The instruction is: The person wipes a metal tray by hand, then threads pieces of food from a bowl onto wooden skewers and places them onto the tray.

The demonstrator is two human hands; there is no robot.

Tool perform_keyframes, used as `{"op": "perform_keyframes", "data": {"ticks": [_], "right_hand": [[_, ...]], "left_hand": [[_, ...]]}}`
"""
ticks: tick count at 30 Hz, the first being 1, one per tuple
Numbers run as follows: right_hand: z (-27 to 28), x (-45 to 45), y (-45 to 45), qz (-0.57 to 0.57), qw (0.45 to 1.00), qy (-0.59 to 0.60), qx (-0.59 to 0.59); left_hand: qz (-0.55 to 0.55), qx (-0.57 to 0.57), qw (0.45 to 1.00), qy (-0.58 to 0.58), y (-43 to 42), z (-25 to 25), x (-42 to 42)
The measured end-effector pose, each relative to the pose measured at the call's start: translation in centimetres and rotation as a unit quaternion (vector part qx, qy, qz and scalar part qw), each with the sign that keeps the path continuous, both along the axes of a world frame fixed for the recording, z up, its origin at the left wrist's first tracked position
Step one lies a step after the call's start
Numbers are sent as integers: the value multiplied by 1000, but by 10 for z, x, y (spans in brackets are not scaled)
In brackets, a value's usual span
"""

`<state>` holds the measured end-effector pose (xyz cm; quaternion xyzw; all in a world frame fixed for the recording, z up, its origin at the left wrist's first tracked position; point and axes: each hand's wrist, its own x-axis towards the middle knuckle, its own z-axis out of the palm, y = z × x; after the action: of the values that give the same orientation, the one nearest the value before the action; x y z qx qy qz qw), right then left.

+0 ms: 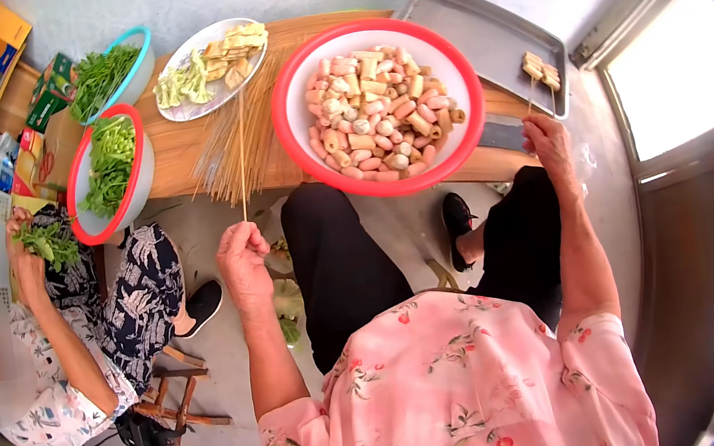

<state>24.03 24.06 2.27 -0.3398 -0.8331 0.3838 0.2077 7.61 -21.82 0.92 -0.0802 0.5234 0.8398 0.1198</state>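
My left hand is closed around the lower end of a thin bamboo skewer. That skewer points up past a pile of loose skewers on the wooden table, and its top reaches the edge of an oval plate. At the tray's near right corner, my right hand pinches the stick of a food skewer with pale, browned pieces on it. A second stick shows beside it. Between my hands, a large red-rimmed bowl holds many sausage pieces, short rolls and whitish balls.
The metal tray lies at the table's right. Leafy greens fill a red-rimmed basin and a turquoise basin at left. A co-worker's hands hold greens there. A wooden stool stands below; a door is at right.
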Motion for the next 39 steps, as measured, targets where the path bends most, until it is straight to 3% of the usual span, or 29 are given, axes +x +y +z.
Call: {"op": "perform_keyframes", "data": {"ticks": [5,8,10,12,15,19,21,22,25,26,27,29,30,31,33,37,39], "right_hand": [[41,-19,-72,111,972,124,-167],[48,-27,-100,124,903,206,-356],[51,-30,-101,126,873,247,-402],[53,-32,-94,74,795,327,-506],[52,-33,-69,53,768,360,-527],[63,-59,-25,-41,775,431,-461],[68,-77,-7,-75,777,439,-444],[70,-86,-1,-67,787,435,-431],[74,-108,6,-84,809,416,-407],[72,-113,6,-81,816,410,-400],[69,-119,4,-78,822,404,-394],[56,-128,0,-76,826,401,-389],[48,-131,-3,-77,835,388,-384],[42,-134,-7,-77,843,374,-379],[34,-137,-15,-83,842,366,-388],[33,-137,-21,-53,837,339,-426],[36,-137,-23,-31,868,302,-393]], "left_hand": [[-192,-99,973,85,61,51,37],[-332,-158,924,106,96,60,49],[-383,-171,902,106,116,62,53],[-404,-183,890,111,131,61,51],[-431,-194,873,123,152,63,41],[-401,-230,882,91,189,49,8],[-365,-285,862,207,209,11,-19],[-379,-337,825,249,217,4,-32],[-314,-398,819,269,249,-13,-49],[-287,-466,753,365,257,-8,-51],[-290,-466,754,362,267,-9,-54],[-230,-491,698,468,287,-12,-58],[-229,-544,657,469,295,-11,-59],[-230,-546,656,467,303,-10,-59],[-243,-638,600,417,317,-11,-59],[-204,-609,639,423,330,-35,-70],[-215,-610,654,393,330,-36,-70]]}}
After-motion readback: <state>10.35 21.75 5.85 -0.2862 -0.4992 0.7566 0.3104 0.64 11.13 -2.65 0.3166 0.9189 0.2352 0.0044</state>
